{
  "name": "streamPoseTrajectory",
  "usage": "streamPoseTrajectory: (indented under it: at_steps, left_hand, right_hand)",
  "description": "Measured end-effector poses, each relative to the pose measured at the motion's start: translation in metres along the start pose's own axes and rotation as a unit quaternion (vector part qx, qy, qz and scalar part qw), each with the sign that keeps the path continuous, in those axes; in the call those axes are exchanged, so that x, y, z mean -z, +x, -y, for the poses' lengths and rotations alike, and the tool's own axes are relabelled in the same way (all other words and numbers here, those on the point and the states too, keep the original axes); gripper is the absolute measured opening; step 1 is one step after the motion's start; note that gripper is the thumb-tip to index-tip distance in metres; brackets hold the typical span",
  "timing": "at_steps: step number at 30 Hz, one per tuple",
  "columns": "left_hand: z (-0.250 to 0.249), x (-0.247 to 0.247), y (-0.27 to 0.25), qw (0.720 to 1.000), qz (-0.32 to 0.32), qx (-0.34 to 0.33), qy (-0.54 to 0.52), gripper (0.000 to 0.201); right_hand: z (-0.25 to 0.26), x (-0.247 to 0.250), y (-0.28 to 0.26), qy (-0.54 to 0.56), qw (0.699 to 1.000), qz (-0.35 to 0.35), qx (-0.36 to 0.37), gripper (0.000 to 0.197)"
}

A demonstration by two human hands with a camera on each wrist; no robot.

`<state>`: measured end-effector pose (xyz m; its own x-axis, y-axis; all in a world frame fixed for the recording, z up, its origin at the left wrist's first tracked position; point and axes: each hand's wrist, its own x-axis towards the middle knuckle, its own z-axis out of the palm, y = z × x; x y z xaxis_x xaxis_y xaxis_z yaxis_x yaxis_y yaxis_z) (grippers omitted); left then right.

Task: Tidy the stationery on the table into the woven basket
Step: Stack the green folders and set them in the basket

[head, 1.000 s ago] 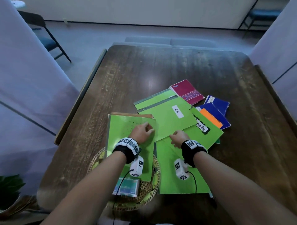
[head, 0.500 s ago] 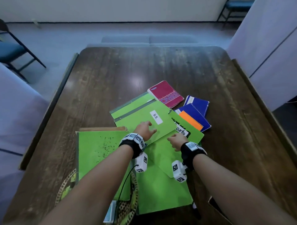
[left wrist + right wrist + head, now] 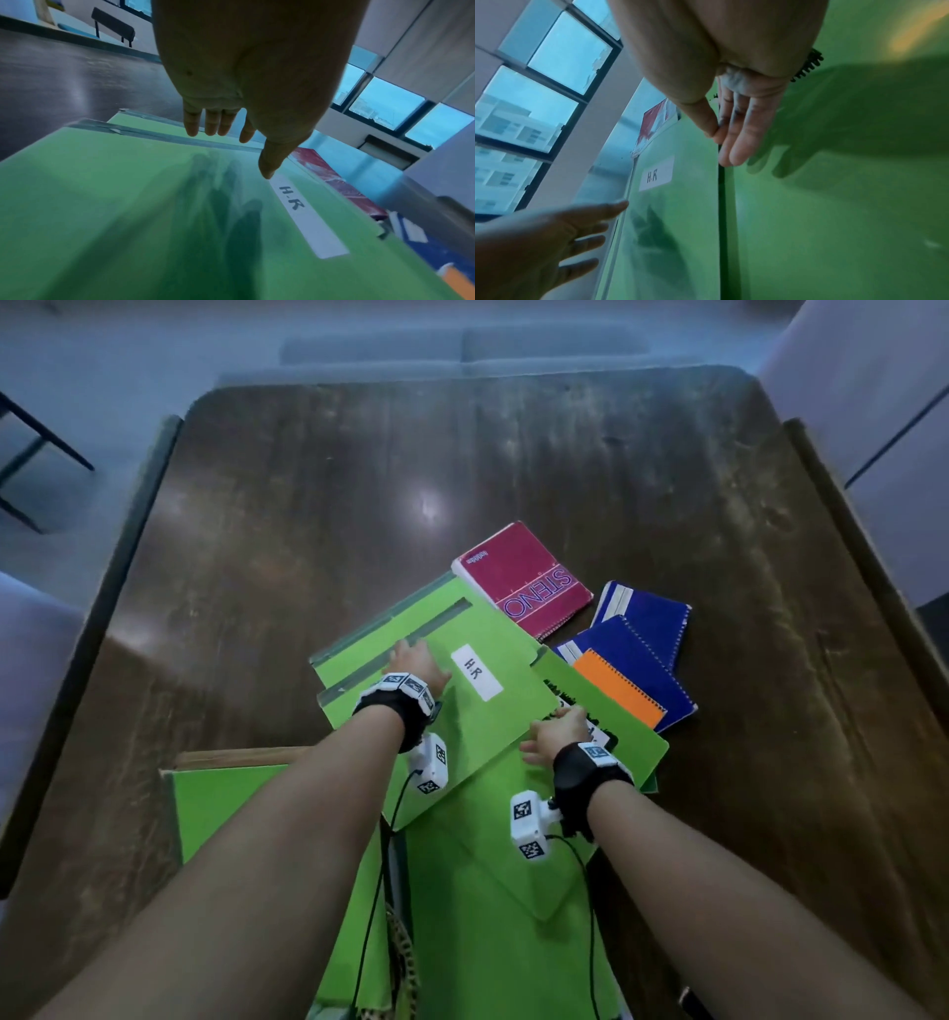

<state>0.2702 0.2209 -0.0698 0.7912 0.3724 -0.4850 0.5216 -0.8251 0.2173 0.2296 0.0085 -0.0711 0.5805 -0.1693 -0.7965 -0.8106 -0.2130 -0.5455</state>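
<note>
Both my hands moved up-frame to H.R green folder (image 3: 490, 729) | left hand (image 3: 418, 662) fingers straight over far edge | right hand (image 3: 557, 737) at right edge, grip unclear | woven basket (image 3: 403, 945) bottom centre, nearer left arm

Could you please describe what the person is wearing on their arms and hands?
No sleeves or gloves are worn. The left wrist band and right wrist band are black, topped with white tiles bearing square codes. Beneath each hangs a white coded box trailing a thin black cable.
</note>
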Motion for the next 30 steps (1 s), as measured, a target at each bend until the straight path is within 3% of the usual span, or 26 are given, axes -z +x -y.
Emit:
streamPoseTrajectory:
  at_steps: [6,11,15,17,20,25,27,30]
  left_hand:
    - [0.009,-0.005,0.026,0.998,0.04,0.043,0.035,0.096]
    - [0.003,0.005,0.017,0.998,0.026,0.036,0.046,0.093]
    - [-0.01,-0.005,-0.007,0.996,0.051,0.04,0.057,0.098]
    - [-0.015,-0.013,-0.021,0.995,0.059,0.026,0.073,0.1]
    - [-0.024,-0.023,-0.041,0.997,0.071,-0.002,0.043,0.093]
    - [-0.024,-0.027,-0.063,1.0,0.021,-0.003,-0.008,0.087]
    - [-0.024,-0.02,-0.07,0.997,0.025,0.01,-0.076,0.083]
    - [-0.02,-0.003,-0.079,0.987,-0.001,0.002,-0.162,0.046]
  right_hand:
    - [0.005,0.021,0.011,-0.074,0.997,0.01,0.009,0.023]
    - [-0.005,0.025,0.004,-0.08,0.995,0.059,0.031,0.02]
    - [-0.006,0.021,0.0,-0.049,0.995,0.081,0.019,0.042]
    - [-0.007,0.022,0.002,-0.043,0.997,0.058,0.016,0.052]
    - [-0.007,0.033,0.004,-0.09,0.995,-0.005,0.037,0.048]
    - [-0.014,0.058,0.023,-0.075,0.993,-0.016,0.093,0.063]
    - [-0.01,0.072,0.014,-0.07,0.988,-0.013,0.137,0.06]
    - [0.007,0.092,-0.024,-0.053,0.981,-0.025,0.184,0.04]
